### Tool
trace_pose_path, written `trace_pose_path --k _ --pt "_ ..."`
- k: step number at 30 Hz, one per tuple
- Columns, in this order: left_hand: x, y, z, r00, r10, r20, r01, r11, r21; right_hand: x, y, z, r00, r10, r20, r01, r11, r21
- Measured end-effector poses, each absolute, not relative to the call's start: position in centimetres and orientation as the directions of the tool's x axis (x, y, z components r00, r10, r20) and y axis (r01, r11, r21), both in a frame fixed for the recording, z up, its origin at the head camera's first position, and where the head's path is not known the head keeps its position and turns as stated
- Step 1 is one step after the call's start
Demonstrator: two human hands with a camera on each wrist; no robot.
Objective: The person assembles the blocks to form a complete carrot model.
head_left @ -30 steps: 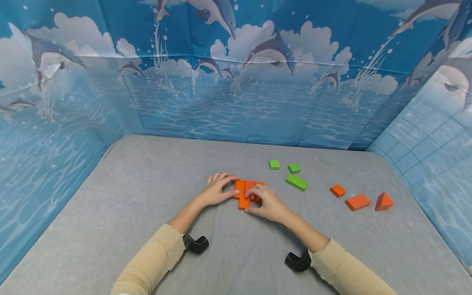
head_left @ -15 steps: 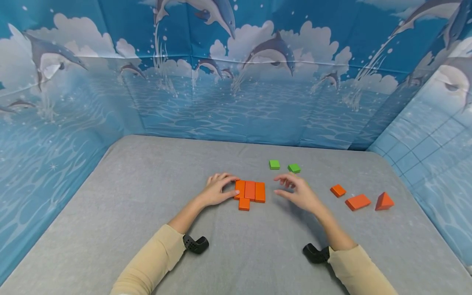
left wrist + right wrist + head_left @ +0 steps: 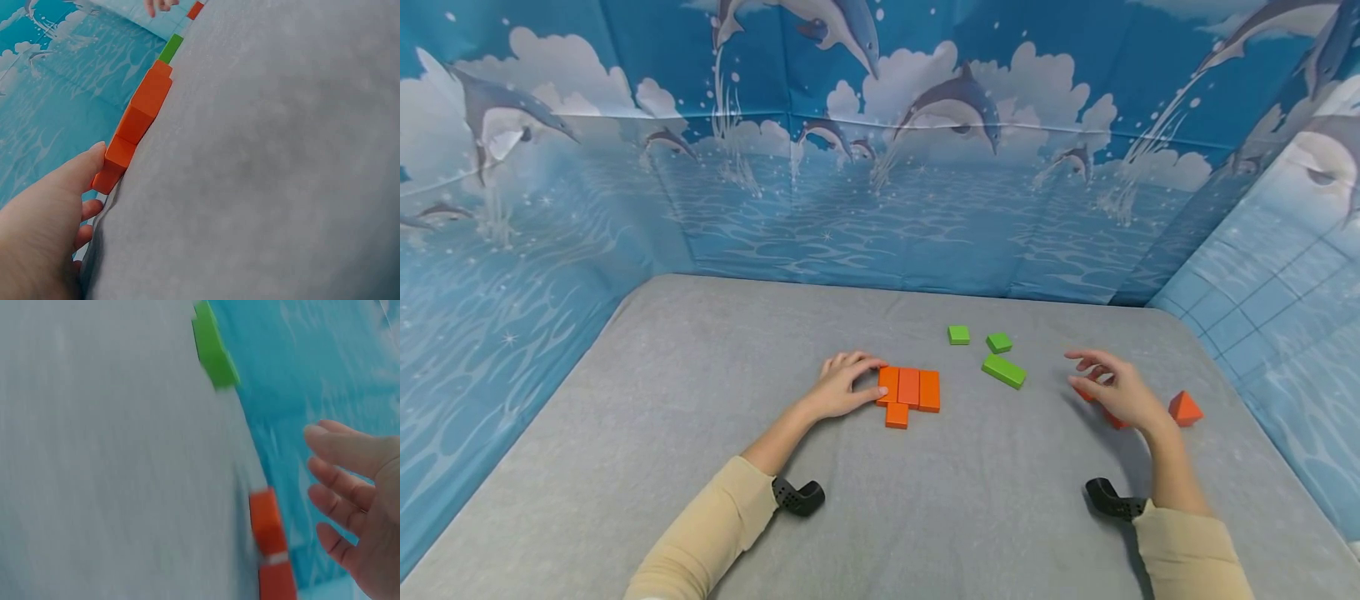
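Note:
A cluster of flat orange blocks [image 3: 908,392] lies at the middle of the grey tabletop [image 3: 700,400]. My left hand [image 3: 844,385] rests against its left edge, fingers straight, thumb on the near corner; the left wrist view shows the thumb touching the orange blocks [image 3: 134,128]. My right hand [image 3: 1112,387] hovers open at the right, fingers spread, over a small orange block [image 3: 1078,392] and a flat orange block [image 3: 1114,419], both partly hidden. The right wrist view, blurred, shows the orange blocks [image 3: 269,540] beside the fingers [image 3: 340,487].
An orange triangular block [image 3: 1184,408] sits right of my right hand. Two small green cubes [image 3: 958,335] [image 3: 998,342] and a longer green block [image 3: 1003,371] lie between the hands. Blue dolphin-print walls [image 3: 880,167] enclose the table on three sides.
My right hand let go of the orange cluster and moved to the right, opening, until it hovers over the loose orange blocks. The left hand has stayed put.

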State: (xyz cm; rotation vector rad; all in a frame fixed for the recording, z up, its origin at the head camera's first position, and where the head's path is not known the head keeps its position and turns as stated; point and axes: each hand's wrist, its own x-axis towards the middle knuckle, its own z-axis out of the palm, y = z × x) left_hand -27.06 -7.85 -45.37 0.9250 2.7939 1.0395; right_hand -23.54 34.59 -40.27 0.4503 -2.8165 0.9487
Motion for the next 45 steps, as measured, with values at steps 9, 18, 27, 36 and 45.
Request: trace_pose_path --k 9,18,27,36,45 --pt "-27.1 -7.9 -45.3 -0.827 0.535 0.169 0.518 0.611 0.599 -23.4 37.9 -40.6 -0.972 -0.231 0.040 -0.211 0.789 -0.577" --pt "-27.0 -7.8 -45.2 -0.828 0.531 0.179 0.522 0.615 0.591 -23.8 38.5 -40.6 -0.964 -0.244 -0.101 -0.148 0.816 -0.558" --pt "-27.0 -7.8 -45.2 -0.822 0.537 0.188 0.532 0.608 0.590 -24.3 38.4 -41.2 -0.974 -0.199 -0.103 -0.116 0.842 -0.526" --pt "-26.9 -7.7 -45.2 -0.828 0.534 0.172 0.519 0.613 0.596 -24.2 37.7 -41.1 -0.986 -0.163 -0.042 -0.117 0.842 -0.527" --pt "-26.9 -7.8 -45.2 -0.827 0.528 0.190 0.526 0.611 0.591 -23.6 33.6 -38.8 -0.961 -0.220 0.168 -0.277 0.768 -0.577"
